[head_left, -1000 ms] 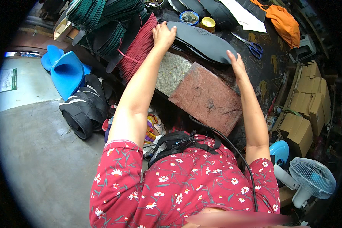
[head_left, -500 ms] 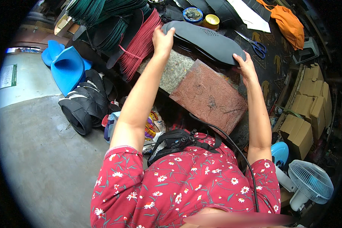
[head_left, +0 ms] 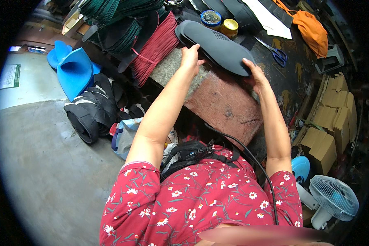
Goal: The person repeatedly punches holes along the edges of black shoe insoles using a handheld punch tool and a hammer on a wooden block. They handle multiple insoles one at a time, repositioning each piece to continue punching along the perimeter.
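A stack of dark grey shoe insoles (head_left: 219,45), with small perforations on the top one, is held between my two hands above the workbench. My left hand (head_left: 190,59) is at the stack's near edge, toward its left end, thumb up and fingers curled partly under it. My right hand (head_left: 257,77) grips the right end, its thumb on top and its other fingers largely hidden beneath. Under the insoles lies a worn reddish-brown slab (head_left: 225,104), resting on a rough grey block (head_left: 168,69).
Bundles of red cut pieces (head_left: 156,49) and green ones (head_left: 129,41) stand at the left. Blue-handled scissors (head_left: 279,56), a blue-rimmed tin (head_left: 210,18) and a yellow jar (head_left: 230,27) lie beyond. Cardboard boxes (head_left: 320,145) and a fan (head_left: 334,197) are at the right. A black cable (head_left: 250,151) hangs before me.
My left hand has slid from the insoles' far left end to their near edge. The stack has tilted, its right end coming slightly nearer and to the left with my right hand.
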Demonstrator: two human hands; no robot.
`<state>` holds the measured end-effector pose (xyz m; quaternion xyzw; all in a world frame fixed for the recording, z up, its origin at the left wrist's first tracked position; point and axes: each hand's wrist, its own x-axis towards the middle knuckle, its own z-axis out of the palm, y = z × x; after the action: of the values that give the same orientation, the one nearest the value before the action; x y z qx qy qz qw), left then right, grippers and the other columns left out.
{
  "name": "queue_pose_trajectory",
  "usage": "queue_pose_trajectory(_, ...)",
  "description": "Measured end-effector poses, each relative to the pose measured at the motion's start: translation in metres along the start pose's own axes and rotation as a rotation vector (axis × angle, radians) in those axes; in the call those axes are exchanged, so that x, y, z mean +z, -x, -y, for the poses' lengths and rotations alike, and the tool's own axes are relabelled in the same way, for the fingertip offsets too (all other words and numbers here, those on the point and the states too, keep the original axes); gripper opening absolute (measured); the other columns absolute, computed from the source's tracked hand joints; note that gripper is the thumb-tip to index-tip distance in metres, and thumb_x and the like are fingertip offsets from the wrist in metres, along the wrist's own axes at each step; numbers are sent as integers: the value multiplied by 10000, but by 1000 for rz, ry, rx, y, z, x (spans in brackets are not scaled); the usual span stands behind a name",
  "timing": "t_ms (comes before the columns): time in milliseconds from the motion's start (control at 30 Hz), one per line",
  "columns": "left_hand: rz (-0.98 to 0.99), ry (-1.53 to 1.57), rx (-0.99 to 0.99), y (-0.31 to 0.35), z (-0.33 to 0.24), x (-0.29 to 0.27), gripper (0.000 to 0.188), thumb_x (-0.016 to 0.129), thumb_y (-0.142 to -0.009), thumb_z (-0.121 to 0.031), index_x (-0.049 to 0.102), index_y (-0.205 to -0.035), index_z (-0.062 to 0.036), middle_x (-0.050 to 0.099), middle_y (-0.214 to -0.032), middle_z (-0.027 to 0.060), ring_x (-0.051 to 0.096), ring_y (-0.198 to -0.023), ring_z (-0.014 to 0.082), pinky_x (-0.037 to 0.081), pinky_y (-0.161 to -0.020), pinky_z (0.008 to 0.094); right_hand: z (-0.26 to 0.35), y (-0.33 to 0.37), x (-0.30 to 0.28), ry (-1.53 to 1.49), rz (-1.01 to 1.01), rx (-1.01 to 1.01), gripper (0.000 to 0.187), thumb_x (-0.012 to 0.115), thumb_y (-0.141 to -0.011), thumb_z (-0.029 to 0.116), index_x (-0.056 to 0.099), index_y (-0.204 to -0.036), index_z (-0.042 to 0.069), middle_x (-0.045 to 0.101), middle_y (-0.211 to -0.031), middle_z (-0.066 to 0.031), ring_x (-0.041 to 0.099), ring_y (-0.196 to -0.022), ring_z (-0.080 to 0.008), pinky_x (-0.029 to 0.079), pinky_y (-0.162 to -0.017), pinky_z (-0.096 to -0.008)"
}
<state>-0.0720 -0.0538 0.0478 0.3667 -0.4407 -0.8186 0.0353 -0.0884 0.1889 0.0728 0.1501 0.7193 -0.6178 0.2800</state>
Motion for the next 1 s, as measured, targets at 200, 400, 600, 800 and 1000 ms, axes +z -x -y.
queue_pose_trajectory(200,63,11,-32,0,-6,-4,652,563,-946,-253,270,-1472,-1,219,-1538,258,230,-1408,424,356,-1054,611,-1,5,20,22,34,-167,886,803,-716,491,447,-1384,32,539,-1343,-170,480,-1273,-277,377,-1060,-420)
queue_pose_trajectory(400,146,21,-96,-11,-10,-8,528,587,-908,-316,430,-1328,-37,532,-1249,204,567,-1082,375,434,-977,553,2,-1,28,-258,13,-77,631,770,-777,340,502,-1289,89,629,-1105,-111,680,-855,-240,594,-604,-378)
queue_pose_trajectory(600,63,-19,56,-13,-11,-27,836,682,-847,-463,315,-1467,-40,235,-1534,257,235,-1422,398,198,-1149,541,-7,20,-5,-240,77,-251,578,741,-776,239,518,-1272,41,629,-1100,-112,656,-906,-222,570,-640,-370)
queue_pose_trajectory(800,279,10,312,-21,-3,-52,463,507,-988,-435,536,-1300,-94,594,-1215,104,568,-1120,231,436,-987,377,-33,59,-55,47,200,-450,705,788,-693,150,497,-1323,26,589,-1218,-81,559,-1129,-194,414,-1011,-310)
queue_pose_trajectory(1000,463,285,2,9,11,-48,435,493,-990,-446,591,-1231,-97,647,-1164,112,628,-1054,249,525,-932,420,-49,81,-54,371,76,-654,795,831,-663,160,468,-1353,2,550,-1320,-116,511,-1248,-212,368,-1075,-331)
